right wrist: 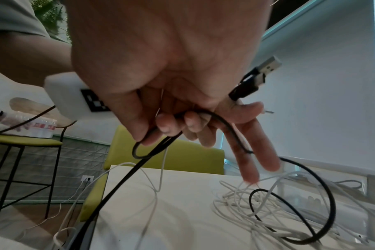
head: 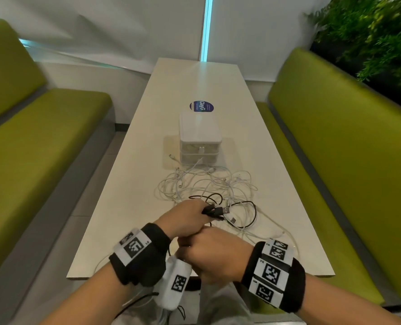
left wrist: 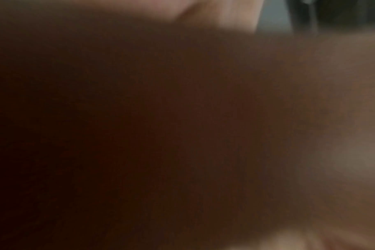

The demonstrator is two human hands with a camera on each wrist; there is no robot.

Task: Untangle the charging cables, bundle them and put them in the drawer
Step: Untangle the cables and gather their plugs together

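A black charging cable (head: 255, 208) lies looped over a tangle of white cables (head: 206, 184) on the white table (head: 124, 207). My left hand (head: 187, 216) grips the black cable's USB plugs (head: 223, 210), which stick out to the right. My right hand (head: 216, 254) is a fist pressed against the left hand near the table's front edge. In the right wrist view my right hand (right wrist: 167, 125) curls round a loop of the black cable, with the plugs (right wrist: 268, 65) above the white cables (right wrist: 246, 194). The left wrist view is dark and blurred. A white two-drawer unit (head: 200, 127), drawers closed, stands behind the tangle.
Green padded benches run along the table's left (head: 30, 148) and right (head: 335, 148). A round blue sticker (head: 201, 106) lies behind the drawer unit. Plants (head: 370, 31) fill the far right corner. Some white cable hangs over the table's front edge.
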